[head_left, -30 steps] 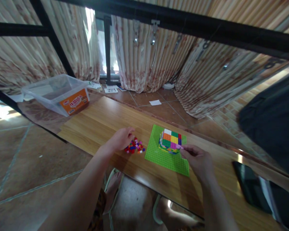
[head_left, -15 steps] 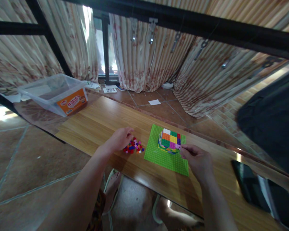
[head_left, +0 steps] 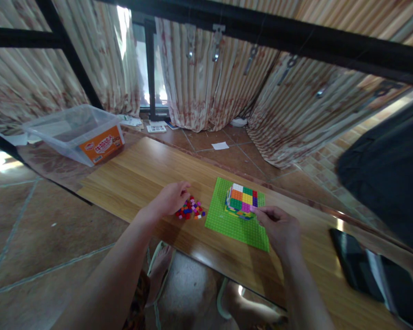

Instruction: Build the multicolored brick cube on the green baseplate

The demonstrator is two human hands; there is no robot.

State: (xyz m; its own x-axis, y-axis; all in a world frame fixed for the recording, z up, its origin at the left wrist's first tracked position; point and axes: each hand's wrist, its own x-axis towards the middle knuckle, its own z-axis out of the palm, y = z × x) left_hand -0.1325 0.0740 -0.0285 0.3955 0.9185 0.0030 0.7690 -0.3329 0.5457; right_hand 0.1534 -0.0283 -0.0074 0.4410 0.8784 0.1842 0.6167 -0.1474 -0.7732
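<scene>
A green baseplate [head_left: 227, 224] lies on the wooden table [head_left: 141, 174]. On it stands a multicoloured brick block [head_left: 242, 199]. My right hand [head_left: 278, 227] is closed in a pinch on a small pink brick [head_left: 253, 208], held at the block's near right corner. My left hand [head_left: 172, 198] rests curled on the table, its fingertips at a small pile of loose coloured bricks [head_left: 192, 209] just left of the plate. Whether the left fingers hold a brick is hidden.
A clear plastic tub [head_left: 72, 133] with an orange label sits at the far left on a darker surface. A black phone [head_left: 354, 266] lies at the table's right end. A dark shape [head_left: 388, 174] fills the right. Curtains hang behind; my feet show under the table.
Both hands stay almost where they were; the view has shifted slightly. The pink brick remains pinched against the block's corner.
</scene>
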